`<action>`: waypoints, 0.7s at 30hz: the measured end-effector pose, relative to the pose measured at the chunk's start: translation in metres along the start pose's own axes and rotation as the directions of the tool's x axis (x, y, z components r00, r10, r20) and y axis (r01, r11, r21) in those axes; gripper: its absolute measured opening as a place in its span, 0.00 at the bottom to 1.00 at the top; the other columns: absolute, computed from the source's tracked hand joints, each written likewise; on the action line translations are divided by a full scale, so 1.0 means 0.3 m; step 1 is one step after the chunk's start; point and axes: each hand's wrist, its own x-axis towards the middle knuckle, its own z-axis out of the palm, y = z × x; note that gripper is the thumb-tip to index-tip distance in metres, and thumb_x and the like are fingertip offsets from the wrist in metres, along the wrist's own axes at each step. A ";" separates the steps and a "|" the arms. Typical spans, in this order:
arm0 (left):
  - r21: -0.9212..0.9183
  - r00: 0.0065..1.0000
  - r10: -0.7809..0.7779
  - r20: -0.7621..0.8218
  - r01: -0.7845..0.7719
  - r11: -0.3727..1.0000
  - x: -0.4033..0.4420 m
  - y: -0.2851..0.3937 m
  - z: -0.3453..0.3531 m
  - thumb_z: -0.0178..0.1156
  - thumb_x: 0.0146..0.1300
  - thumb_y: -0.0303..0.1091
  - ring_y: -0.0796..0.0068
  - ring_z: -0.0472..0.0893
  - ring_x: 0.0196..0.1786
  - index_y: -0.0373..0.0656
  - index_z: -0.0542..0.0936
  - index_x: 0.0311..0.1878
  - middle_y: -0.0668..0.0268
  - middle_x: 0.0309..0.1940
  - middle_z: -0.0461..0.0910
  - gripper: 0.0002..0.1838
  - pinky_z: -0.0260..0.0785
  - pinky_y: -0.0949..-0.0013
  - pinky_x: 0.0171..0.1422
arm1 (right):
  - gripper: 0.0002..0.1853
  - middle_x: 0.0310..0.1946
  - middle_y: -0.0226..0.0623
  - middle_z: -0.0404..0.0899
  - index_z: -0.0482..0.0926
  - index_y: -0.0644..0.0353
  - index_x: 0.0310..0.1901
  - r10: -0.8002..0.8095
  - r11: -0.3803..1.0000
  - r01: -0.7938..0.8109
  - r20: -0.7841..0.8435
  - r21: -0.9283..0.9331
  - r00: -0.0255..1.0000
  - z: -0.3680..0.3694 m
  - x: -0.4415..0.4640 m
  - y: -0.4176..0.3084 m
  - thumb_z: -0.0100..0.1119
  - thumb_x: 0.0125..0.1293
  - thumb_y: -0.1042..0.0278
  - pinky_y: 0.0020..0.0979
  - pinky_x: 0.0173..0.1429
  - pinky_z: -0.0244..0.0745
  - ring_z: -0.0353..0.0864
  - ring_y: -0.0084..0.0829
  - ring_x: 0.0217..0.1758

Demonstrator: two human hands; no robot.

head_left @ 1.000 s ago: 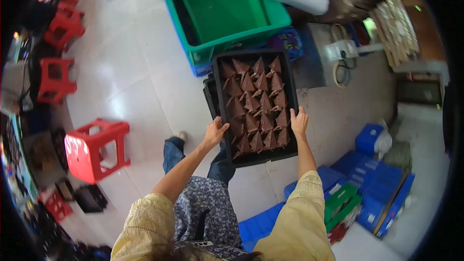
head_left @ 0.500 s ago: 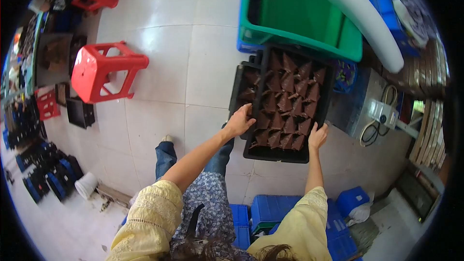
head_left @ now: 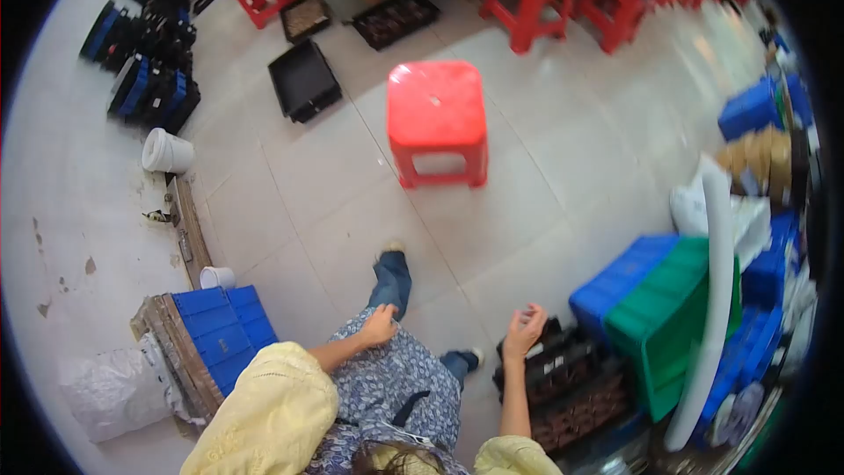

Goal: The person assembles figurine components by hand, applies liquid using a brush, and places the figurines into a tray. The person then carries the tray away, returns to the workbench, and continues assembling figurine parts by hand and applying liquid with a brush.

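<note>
My left hand (head_left: 381, 325) hangs in front of the blue floral apron (head_left: 396, 383), its fingers curled together and nothing visible in them. Off to the right, my right hand (head_left: 525, 332) is raised with its fingers partly spread and holds nothing. Beside and below it stand black trays (head_left: 563, 369) filled with brown pointed pieces (head_left: 576, 418). My right forearm covers part of the trays' left side. I cannot tell from this angle how far the hand is above them.
A red stool (head_left: 437, 119) stands ahead on the tiled floor. Past it lie a black tray (head_left: 304, 79) and more red stools (head_left: 530, 9). Green and blue crates (head_left: 659, 317) with a white tube (head_left: 708, 317) are at right; blue crates (head_left: 224, 330) and a white bucket (head_left: 167, 151) at left.
Both hands have come off the black tray of brown pieces. My view has swung left, so the trays now appear at lower right and the red stool near the middle.
</note>
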 end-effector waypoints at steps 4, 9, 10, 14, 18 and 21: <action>-0.174 0.983 0.017 -0.185 -0.050 0.984 0.053 -0.169 -0.307 0.59 0.53 0.30 0.53 0.77 0.52 0.40 0.72 0.56 0.50 0.48 0.75 0.24 0.71 0.58 0.58 | 0.17 0.43 0.42 0.70 0.72 0.64 0.48 0.004 1.000 -0.008 0.246 0.017 0.969 0.280 0.041 -0.480 0.61 0.56 0.76 0.33 0.41 0.75 0.73 0.34 0.42; -0.833 0.853 -0.522 -0.008 0.283 0.475 0.364 -0.287 -0.667 0.60 0.58 0.27 0.63 0.83 0.43 0.37 0.71 0.57 0.54 0.47 0.77 0.23 0.79 0.65 0.44 | 0.18 0.43 0.43 0.71 0.72 0.65 0.49 -0.038 0.994 -0.010 0.438 0.107 0.898 0.670 0.134 -0.725 0.64 0.57 0.74 0.30 0.34 0.78 0.78 0.32 0.35; -0.841 0.848 -0.530 0.000 0.286 0.459 0.420 -0.297 -0.760 0.60 0.58 0.27 0.63 0.83 0.43 0.37 0.71 0.57 0.54 0.47 0.77 0.23 0.79 0.65 0.44 | 0.17 0.42 0.43 0.74 0.73 0.66 0.48 -0.046 0.992 -0.014 0.449 0.128 0.892 0.733 0.165 -0.780 0.66 0.58 0.73 0.29 0.33 0.78 0.80 0.30 0.32; -0.969 0.829 -0.555 0.065 0.184 0.162 0.682 -0.332 -1.011 0.55 0.64 0.27 0.61 0.84 0.40 0.34 0.63 0.63 0.52 0.49 0.75 0.25 0.80 0.67 0.38 | 0.19 0.43 0.44 0.79 0.73 0.69 0.48 0.040 0.995 -0.084 0.536 0.059 0.843 0.912 0.291 -0.953 0.67 0.59 0.71 0.28 0.37 0.79 0.82 0.30 0.34; -0.982 0.775 -0.618 0.129 0.187 0.028 0.965 -0.385 -1.199 0.54 0.65 0.27 0.56 0.83 0.45 0.35 0.58 0.66 0.50 0.54 0.72 0.28 0.80 0.62 0.45 | 0.26 0.46 0.48 0.79 0.72 0.71 0.54 0.067 0.981 -0.167 0.623 0.103 0.780 1.342 0.569 -1.113 0.69 0.59 0.63 0.32 0.46 0.78 0.82 0.34 0.41; -0.964 0.693 -0.670 0.265 0.210 -0.164 1.175 -0.413 -1.333 0.54 0.66 0.28 0.54 0.82 0.47 0.35 0.57 0.68 0.51 0.55 0.71 0.29 0.79 0.61 0.49 | 0.31 0.49 0.53 0.77 0.70 0.72 0.57 -0.028 0.999 0.044 0.669 -0.007 0.743 1.822 0.831 -1.165 0.68 0.59 0.58 0.36 0.52 0.76 0.80 0.42 0.47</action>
